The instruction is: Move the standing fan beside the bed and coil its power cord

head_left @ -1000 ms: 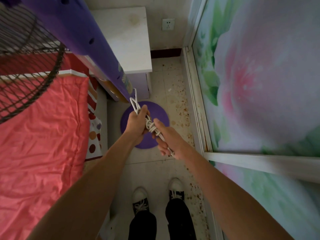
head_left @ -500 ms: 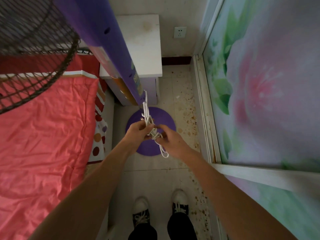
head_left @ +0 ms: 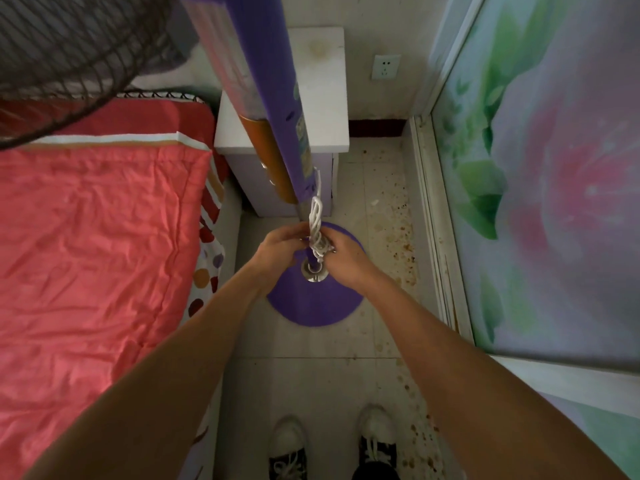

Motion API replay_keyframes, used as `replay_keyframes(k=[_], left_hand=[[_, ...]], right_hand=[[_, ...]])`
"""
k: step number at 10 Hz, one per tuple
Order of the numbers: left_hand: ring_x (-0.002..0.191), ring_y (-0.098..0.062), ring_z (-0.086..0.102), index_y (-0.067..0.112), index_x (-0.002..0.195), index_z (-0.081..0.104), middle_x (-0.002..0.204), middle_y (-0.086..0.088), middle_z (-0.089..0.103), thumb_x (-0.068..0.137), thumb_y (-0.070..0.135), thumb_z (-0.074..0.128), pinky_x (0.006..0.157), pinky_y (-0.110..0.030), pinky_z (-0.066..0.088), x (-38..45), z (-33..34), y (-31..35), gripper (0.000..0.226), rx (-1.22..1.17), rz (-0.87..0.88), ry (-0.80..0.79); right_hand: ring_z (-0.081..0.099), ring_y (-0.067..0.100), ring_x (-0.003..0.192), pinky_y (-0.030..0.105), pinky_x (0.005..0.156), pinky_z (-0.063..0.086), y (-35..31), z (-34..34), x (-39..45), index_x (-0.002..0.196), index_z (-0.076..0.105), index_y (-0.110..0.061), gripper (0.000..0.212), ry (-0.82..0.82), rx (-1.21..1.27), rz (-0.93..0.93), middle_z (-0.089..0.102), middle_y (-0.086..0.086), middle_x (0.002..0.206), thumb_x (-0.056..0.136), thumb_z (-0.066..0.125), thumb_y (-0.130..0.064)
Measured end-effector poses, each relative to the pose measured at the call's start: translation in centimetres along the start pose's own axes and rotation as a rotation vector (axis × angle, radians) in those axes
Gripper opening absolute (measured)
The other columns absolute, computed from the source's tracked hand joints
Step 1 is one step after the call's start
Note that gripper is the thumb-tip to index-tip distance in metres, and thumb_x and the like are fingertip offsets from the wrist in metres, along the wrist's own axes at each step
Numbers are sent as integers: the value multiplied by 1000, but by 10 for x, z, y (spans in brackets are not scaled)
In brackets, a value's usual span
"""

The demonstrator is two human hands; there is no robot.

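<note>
At the bottom centre of the frame, two black-and-white shoes (head_left: pixel 334 445) stand on the pale tiled floor (head_left: pixel 311 382), which carries brown speckled stains toward the right. Both bare forearms enter from the lower corners and converge at frame centre.

The left hand (head_left: pixel 282 249) and right hand (head_left: pixel 346 259) meet at the lower section of the fan pole (head_left: pixel 266 81). Both are closed around the bundled white power cord (head_left: pixel 316 233); the fingers curl over the loops, and the bundle lies against the pole between the two hands. One strand of cord runs up from the bundle along the pole. The plug is not distinguishable.

Directly below the hands, the round purple fan base (head_left: pixel 315 306) sits on the floor, with a metal collar at its centre. The hands cover the joint area above the collar.

The bed (head_left: pixel 97 254), with a coral-red cover, fills the left of the frame, just beside the base. A white nightstand (head_left: pixel 325 98) stands behind the pole, partly hidden by it. A wall socket (head_left: pixel 386 66) is visible at upper centre-right. A floral sliding panel (head_left: pixel 554 168) occupies the right side.

The dark fan grille (head_left: pixel 69 53) is cut off by the upper left edge.
</note>
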State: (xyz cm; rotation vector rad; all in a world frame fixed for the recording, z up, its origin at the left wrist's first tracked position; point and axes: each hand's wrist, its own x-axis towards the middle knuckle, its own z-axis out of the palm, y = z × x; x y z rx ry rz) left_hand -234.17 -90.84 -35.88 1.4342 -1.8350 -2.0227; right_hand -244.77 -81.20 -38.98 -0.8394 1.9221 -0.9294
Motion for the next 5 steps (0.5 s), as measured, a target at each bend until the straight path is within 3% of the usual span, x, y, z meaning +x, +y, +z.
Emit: replay_keyframes(k=[1,2,3,4,5], left_hand=[[97,-3,61,29,118,61,107,12,67,93,-1,44,68,-20,49,-2,2,2,42,-22,-8,-7],[95,-2,62,18,130,57,119,6,64,94,-3,44,59,-17,52,-6,2,5,44,-80,-11,-14],[114,-15,57,15,136,53,133,-2,58,94,-4,46,72,-27,52,-12,0,12,47,-77,-26,-28],[121,-21,56,15,133,55,133,-3,59,93,-4,49,75,-29,52,-25,-2,20,45,-90,-54,-19],[115,-23,60,15,132,55,126,-4,63,91,-3,53,74,-31,54,-44,-11,37,45,-96,-67,-11]], right_hand=[[65,23,97,36,78,55,-3,-2,1,119,63,-20,41,16,-14,0,70,5,108,86,53,2],[64,22,101,42,90,52,-8,-7,1,119,64,-18,35,43,5,6,68,5,112,91,49,-2],[64,19,100,37,87,51,-13,-15,-2,125,62,-24,38,58,24,50,69,3,113,94,47,-7],[64,15,91,27,74,50,-19,-25,-17,130,60,-25,46,43,20,94,70,3,113,90,46,-7],[63,19,100,29,82,50,-42,-40,-39,130,60,-24,45,76,19,107,68,4,119,88,49,-10]])
